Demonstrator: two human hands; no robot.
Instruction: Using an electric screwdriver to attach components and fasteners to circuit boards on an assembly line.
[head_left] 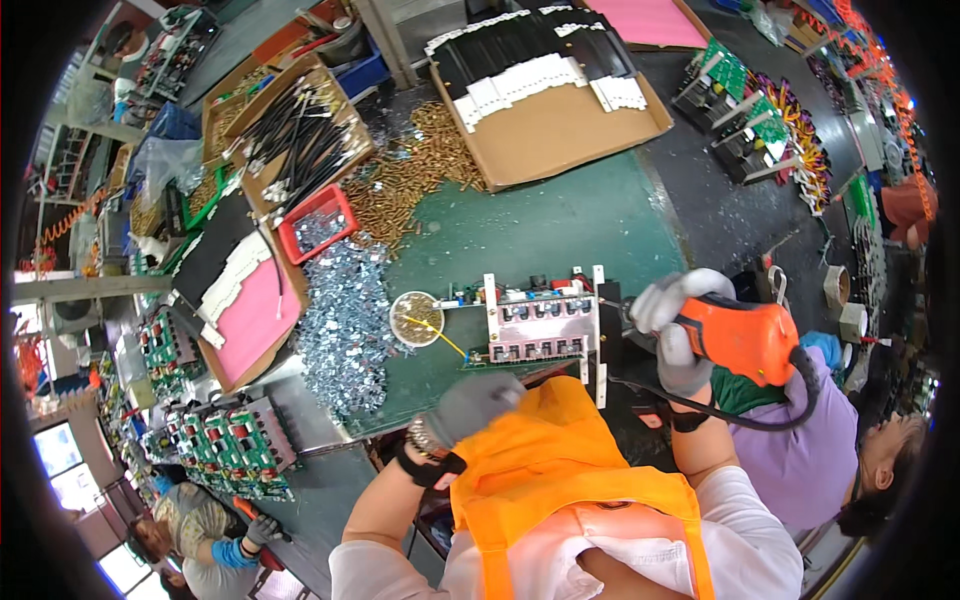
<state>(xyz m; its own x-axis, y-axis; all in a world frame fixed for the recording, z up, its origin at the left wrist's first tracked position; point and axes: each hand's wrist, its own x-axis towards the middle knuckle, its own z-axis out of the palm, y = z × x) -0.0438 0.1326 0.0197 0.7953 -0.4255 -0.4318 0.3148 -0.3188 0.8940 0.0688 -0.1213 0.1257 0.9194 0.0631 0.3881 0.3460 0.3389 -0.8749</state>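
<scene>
In my right hand (678, 325), gloved in grey, is an orange and black power screwdriver (745, 338) with a black cord. Its tip points left at a black plate (609, 330) on the right side of a circuit board assembly (541, 325). That assembly has white end strips, metal heat-sink rows and a yellow wire. My left hand (478, 408), also in a grey glove, is at the table's front edge before the orange apron (550, 420). Its fingers are blurred, so whether they hold anything does not show.
Left of the assembly stand a small round tub (416, 318), a heap of silvery clips (342, 330) and a red tray (316, 224). Brass-coloured screws (430, 150) lie behind. A cardboard tray (570, 140) holds black plates. A co-worker in purple (800, 450) is close at right.
</scene>
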